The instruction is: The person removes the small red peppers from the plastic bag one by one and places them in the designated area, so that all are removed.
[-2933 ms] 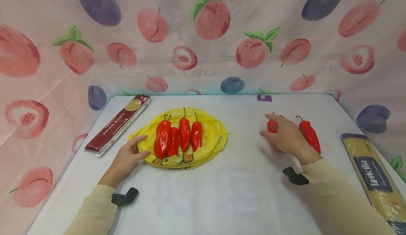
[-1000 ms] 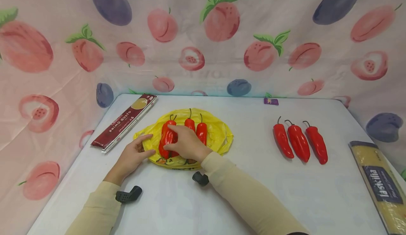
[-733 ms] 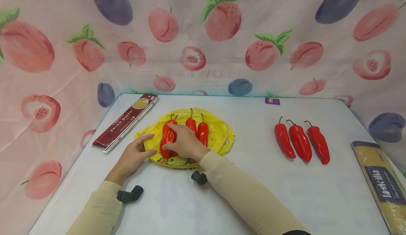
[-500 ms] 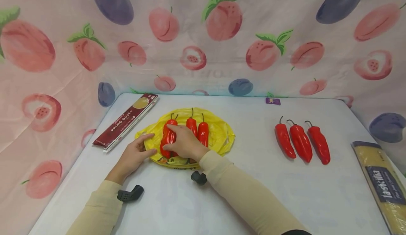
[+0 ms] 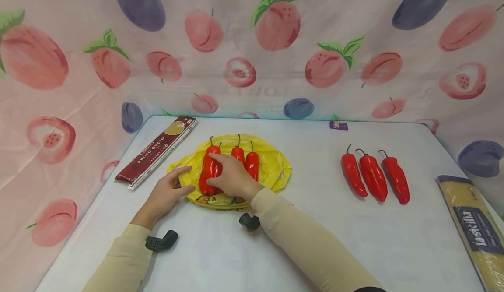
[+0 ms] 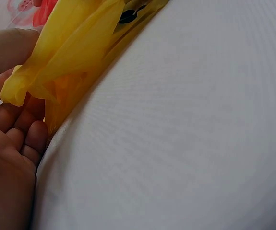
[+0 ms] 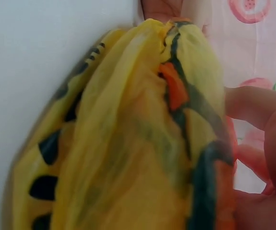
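A yellow plastic bag (image 5: 277, 169) lies spread on the table, with several shiny red peppers (image 5: 252, 165) on it at its mouth. My left hand (image 5: 167, 195) holds the bag's left edge, thumb above and fingers lower in the left wrist view. Over the bag, my right hand (image 5: 232, 176) pinches a long red pepper (image 5: 213, 168) between thumb and fingers; this hand covers part of the other peppers. The printed near side of the bag (image 7: 128, 143) hides most of that grip in the right wrist view. Three more red peppers (image 5: 372, 177) lie side by side to the right.
A dark red spaghetti packet (image 5: 155, 154) lies slanted at the back left. At the right edge sits a clear pasta packet (image 5: 470, 226) with a dark label. A small purple packet (image 5: 338, 126) is near the back wall of fruit-printed cloth (image 5: 267, 73).
My right hand has come from the peppers on the right to those in the bag. Just now the pinched pepper has shifted slightly against its neighbour. The left hand stays at the bag's edge.
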The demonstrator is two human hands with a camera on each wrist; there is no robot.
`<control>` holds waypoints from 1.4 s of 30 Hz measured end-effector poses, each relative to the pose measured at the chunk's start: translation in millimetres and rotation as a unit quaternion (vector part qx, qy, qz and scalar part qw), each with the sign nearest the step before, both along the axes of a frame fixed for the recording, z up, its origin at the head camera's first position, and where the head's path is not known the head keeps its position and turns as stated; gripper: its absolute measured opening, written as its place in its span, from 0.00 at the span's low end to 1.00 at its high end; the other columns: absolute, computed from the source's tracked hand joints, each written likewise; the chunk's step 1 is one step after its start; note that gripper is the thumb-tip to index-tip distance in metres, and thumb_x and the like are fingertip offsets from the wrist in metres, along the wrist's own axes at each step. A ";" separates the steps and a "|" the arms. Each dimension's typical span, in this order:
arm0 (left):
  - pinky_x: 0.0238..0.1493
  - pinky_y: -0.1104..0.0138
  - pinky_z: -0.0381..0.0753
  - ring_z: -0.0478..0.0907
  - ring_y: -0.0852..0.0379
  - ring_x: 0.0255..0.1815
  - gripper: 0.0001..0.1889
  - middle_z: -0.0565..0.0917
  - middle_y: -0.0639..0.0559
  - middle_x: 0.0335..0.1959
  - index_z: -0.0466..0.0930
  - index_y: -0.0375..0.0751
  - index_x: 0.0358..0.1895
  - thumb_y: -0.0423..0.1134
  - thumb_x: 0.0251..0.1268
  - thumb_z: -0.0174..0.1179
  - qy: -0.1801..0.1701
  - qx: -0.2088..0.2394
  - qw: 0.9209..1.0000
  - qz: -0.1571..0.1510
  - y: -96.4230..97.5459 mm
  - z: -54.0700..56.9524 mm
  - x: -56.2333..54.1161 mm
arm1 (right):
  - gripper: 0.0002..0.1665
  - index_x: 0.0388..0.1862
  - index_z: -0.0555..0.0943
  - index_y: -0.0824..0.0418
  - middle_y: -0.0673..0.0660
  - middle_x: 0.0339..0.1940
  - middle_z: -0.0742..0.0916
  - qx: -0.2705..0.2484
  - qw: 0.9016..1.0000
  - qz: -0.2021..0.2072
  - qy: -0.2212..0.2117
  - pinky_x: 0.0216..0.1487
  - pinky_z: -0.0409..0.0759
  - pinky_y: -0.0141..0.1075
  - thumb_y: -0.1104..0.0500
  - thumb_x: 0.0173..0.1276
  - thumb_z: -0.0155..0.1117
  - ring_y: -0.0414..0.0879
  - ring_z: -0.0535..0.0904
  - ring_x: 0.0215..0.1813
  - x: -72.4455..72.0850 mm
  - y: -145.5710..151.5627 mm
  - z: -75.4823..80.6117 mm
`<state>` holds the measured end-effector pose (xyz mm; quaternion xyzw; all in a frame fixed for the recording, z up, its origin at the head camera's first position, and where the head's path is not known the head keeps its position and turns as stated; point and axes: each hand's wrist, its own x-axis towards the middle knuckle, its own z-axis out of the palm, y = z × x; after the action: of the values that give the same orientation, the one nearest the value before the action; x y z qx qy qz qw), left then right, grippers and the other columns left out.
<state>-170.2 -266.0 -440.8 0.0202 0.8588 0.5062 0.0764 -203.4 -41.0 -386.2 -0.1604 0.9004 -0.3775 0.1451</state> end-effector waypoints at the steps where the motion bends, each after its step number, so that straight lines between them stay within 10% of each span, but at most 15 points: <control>1: 0.66 0.47 0.69 0.68 0.41 0.68 0.35 0.67 0.39 0.73 0.66 0.44 0.74 0.46 0.66 0.67 -0.001 -0.001 1.000 0.000 0.1 -0.3 -0.3 | 0.45 0.78 0.64 0.48 0.53 0.70 0.73 -0.005 1.000 -0.002 -0.001 0.50 0.84 0.45 0.53 0.65 0.74 0.50 0.69 0.65 -0.2 1.4 1.1; 21: 0.68 0.47 0.66 0.65 0.41 0.70 0.35 0.65 0.39 0.74 0.65 0.43 0.74 0.46 0.67 0.66 -0.004 -0.003 1.000 -0.004 0.0 -1.0 -0.1 | 0.45 0.79 0.62 0.46 0.53 0.72 0.71 -0.090 0.995 -0.029 -0.014 0.44 0.86 0.46 0.58 0.67 0.70 0.52 0.73 0.63 -1.7 46.6 20.5; 42: 0.68 0.48 0.67 0.65 0.41 0.70 0.35 0.64 0.39 0.74 0.66 0.43 0.74 0.45 0.66 0.67 -0.005 -0.003 1.000 0.001 0.7 -2.4 -1.9 | 0.45 0.80 0.62 0.47 0.59 0.68 0.73 -0.057 0.994 -0.087 0.016 0.42 0.86 0.41 0.60 0.67 0.70 0.54 0.77 0.53 1.9 137.3 28.8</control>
<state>-172.2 -265.3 -443.2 0.0164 0.8599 0.5038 0.0800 -201.5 96.3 -357.4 -0.0957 0.8901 -0.4367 0.0883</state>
